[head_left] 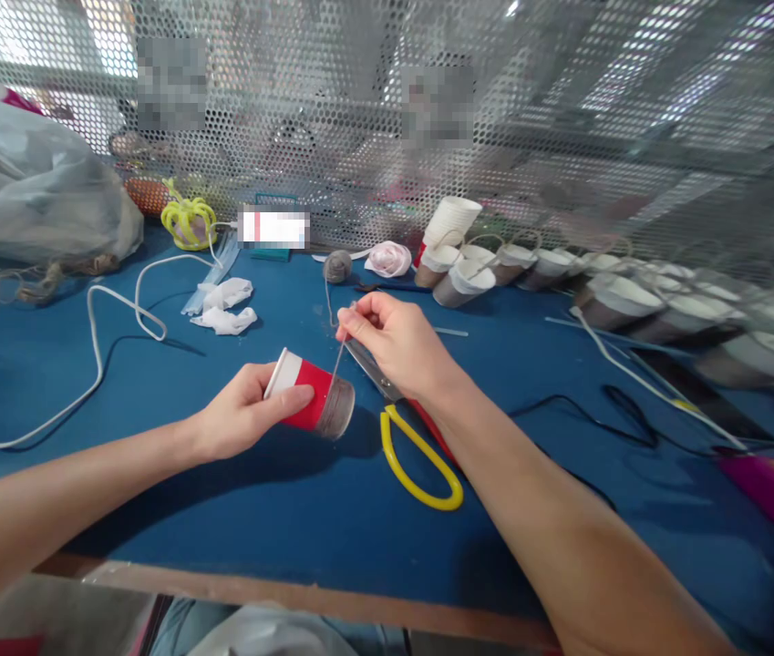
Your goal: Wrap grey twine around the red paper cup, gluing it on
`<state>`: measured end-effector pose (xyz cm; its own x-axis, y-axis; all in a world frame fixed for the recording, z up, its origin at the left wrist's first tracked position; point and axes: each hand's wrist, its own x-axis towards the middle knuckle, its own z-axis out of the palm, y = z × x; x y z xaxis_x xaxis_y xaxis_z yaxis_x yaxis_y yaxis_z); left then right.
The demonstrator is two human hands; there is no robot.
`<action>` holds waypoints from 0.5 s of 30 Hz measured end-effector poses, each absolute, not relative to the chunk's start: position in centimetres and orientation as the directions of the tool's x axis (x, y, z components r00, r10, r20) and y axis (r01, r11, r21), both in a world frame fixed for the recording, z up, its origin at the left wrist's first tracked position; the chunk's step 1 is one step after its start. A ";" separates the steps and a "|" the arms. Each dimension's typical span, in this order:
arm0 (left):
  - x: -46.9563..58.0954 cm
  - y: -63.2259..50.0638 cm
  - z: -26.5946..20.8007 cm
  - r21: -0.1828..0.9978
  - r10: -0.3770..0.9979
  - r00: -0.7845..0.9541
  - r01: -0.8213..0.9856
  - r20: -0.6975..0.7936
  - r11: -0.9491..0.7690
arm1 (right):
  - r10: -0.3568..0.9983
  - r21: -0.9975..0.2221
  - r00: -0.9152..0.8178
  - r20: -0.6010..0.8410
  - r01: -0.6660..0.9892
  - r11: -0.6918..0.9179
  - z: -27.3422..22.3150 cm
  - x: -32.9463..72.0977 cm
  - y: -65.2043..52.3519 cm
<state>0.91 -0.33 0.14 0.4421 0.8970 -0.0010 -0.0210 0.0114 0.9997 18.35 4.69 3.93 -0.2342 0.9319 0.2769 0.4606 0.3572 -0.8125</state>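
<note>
My left hand (250,410) is wrapped round a red and white paper cup (308,383), which is tilted on its side with its base to the right. Grey yarn (337,408) is wound round the base end of the cup. From there a strand runs up to my right hand (387,333), whose thumb and fingers pinch it. A small grey yarn ball (337,266) lies behind, its strand trailing toward the right hand. Below my right hand rest scissors (420,487) with a yellow and a red handle, partly hidden by the wrist.
Several wrapped cups (465,281) with handles line the back right, beside stacked white cups (453,219). A pink ribbon roll (387,260), crumpled white pieces (226,305), a white cable (96,337) and a dark phone (701,394) lie on the blue table (222,519). A perforated metal screen (332,109) stands behind.
</note>
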 end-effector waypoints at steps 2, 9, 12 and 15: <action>0.9 -0.4 0.2 1.000 0.897 0.442 -0.007 0.013 -0.011 | 0.936 -0.810 -0.238 0.260 0.474 0.346 3.9 18.3 4.7; 0.6 -0.7 0.1 0.988 0.882 0.460 0.052 0.107 -0.147 | 0.944 -0.802 -0.268 0.192 0.512 0.308 3.6 18.1 4.8; 0.5 -0.8 0.1 0.978 0.874 0.466 0.073 0.141 -0.197 | 0.945 -0.801 -0.281 0.170 0.519 0.299 3.6 18.0 4.6; 0.4 -0.9 -0.1 0.966 0.870 0.466 0.103 0.163 -0.237 | 0.944 -0.802 -0.294 0.151 0.522 0.290 3.6 17.9 4.5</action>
